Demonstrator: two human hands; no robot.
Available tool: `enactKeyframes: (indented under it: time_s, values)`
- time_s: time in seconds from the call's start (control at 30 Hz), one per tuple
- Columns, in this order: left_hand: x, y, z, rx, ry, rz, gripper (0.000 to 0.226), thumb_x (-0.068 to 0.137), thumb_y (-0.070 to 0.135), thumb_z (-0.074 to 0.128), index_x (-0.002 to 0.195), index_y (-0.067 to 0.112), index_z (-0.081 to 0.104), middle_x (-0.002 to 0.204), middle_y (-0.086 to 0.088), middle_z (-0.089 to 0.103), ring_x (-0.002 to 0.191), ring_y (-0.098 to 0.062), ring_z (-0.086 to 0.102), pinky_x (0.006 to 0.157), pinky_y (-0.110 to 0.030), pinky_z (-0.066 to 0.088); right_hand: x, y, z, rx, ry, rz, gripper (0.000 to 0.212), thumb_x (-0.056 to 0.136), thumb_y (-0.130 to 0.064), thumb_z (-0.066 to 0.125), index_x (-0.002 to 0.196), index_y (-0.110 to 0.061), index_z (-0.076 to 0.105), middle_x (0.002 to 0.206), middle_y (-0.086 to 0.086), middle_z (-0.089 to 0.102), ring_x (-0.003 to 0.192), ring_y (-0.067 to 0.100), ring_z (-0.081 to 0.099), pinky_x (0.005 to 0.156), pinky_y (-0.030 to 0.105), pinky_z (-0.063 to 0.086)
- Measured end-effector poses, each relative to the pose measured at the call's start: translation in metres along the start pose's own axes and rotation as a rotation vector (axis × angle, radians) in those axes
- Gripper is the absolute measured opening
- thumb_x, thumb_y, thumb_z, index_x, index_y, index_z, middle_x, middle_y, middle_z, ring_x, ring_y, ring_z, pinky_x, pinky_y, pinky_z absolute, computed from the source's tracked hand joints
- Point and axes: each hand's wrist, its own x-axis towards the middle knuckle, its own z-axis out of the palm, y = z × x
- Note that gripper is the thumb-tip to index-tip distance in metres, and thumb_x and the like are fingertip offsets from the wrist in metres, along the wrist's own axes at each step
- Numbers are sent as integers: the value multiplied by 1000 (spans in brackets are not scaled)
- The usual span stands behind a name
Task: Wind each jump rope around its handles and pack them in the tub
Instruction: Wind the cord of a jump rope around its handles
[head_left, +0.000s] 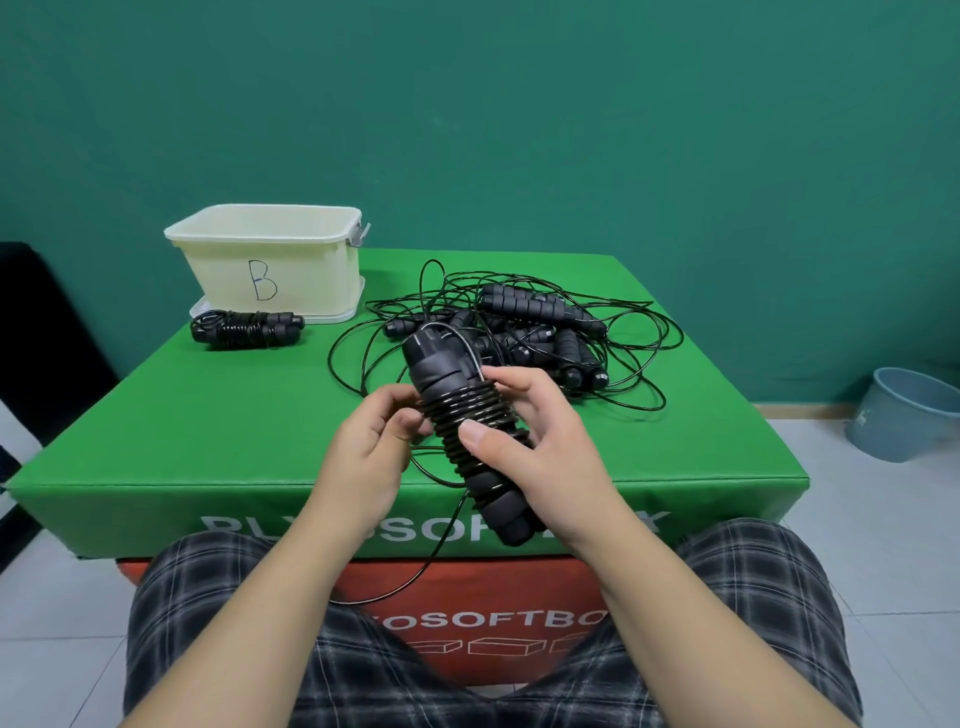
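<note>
I see my right hand (524, 457) curled round a pair of black foam handles (467, 415) held together above the near edge of the green padded box (208, 415), thumb pressing the wound coils, while my left hand (374, 441) pinches the thin loose cord (441, 525) that trails down over the box front. The cord looks light, springy and slick, so I judge it will unwind unless pinned, and the soft handles give the surest hold. A wound rope (244, 327) lies beside the white tub (270, 260), near the tangled pile (519, 332).
</note>
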Motion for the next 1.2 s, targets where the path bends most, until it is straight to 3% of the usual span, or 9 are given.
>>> enactKeyframes:
  time_s: [0.07, 0.2, 0.33, 0.43, 0.53, 0.63, 0.83, 1.0, 1.2]
  values:
    - [-1, -2, 1, -29, -56, 24, 67, 67, 83, 49, 89, 20, 57, 47, 14, 49, 41, 4, 36, 42, -9, 29, 1, 2, 1, 45, -59, 40, 51, 61, -45, 70, 109, -33, 56, 109, -2, 66, 101, 14, 63, 90, 37, 50]
    - [-2, -1, 7, -135, -43, -58, 80, 44, 93, 52, 77, 21, 65, 52, 11, 59, 47, 3, 50, 45, -12, 38, 1, 4, 2, 210, -131, 140, 52, 63, -45, 69, 113, -34, 57, 97, -4, 68, 93, 32, 66, 74, 40, 52]
    - [-1, -5, 6, -149, 91, -144, 76, 39, 94, 55, 71, 27, 71, 51, 11, 53, 45, 0, 41, 44, -15, 30, 3, -1, 2, 78, -128, 144, 46, 79, -40, 67, 124, -37, 54, 112, -10, 65, 91, 4, 63, 85, 31, 51]
    - [-2, -1, 5, -125, 154, -167, 65, 57, 83, 55, 68, 20, 61, 41, 11, 39, 41, -4, 29, 45, -24, 23, 5, -1, 1, -220, -74, 53, 44, 91, -39, 55, 133, -39, 47, 128, -9, 50, 117, -4, 48, 103, 18, 34]
    - [-1, 6, 8, 21, 214, -166, 39, 72, 59, 48, 74, 21, 58, 38, 13, 41, 41, -1, 34, 49, -27, 27, 4, 1, 5, -404, -21, -132, 34, 97, -27, 47, 128, -40, 49, 124, -11, 49, 117, -4, 45, 103, 20, 36]
    - [0, 5, 11, 244, 279, -107, 33, 82, 49, 56, 87, 18, 64, 67, 15, 59, 64, 0, 51, 57, -16, 38, 1, 1, 9, -591, -14, -216, 37, 94, -28, 49, 131, -35, 54, 140, -7, 44, 123, 3, 43, 102, 27, 39]
    - [-1, 9, 8, 461, 269, -25, 18, 83, 38, 65, 77, 21, 63, 75, 12, 62, 68, 2, 53, 54, -9, 34, 0, -1, 9, -766, -165, -137, 89, 78, -31, 76, 137, -64, 18, 158, -14, 12, 137, 13, 34, 104, 33, 41]
    - [-2, 4, 4, 572, 151, 160, 14, 81, 26, 70, 79, 12, 70, 80, 11, 61, 61, 1, 52, 58, -11, 37, 4, 6, 1, -514, -94, -85, 85, 76, -14, 71, 134, -58, 26, 138, -11, 40, 114, -23, 34, 91, -2, 27]
    - [3, -9, -10, 585, -41, 361, 28, 88, 24, 57, 96, 2, 71, 98, 6, 63, 85, 3, 57, 81, -9, 44, 2, 1, -9, -331, -84, -53, 89, 75, -3, 72, 141, -44, 28, 126, -20, 52, 103, -2, 56, 88, 10, 42]
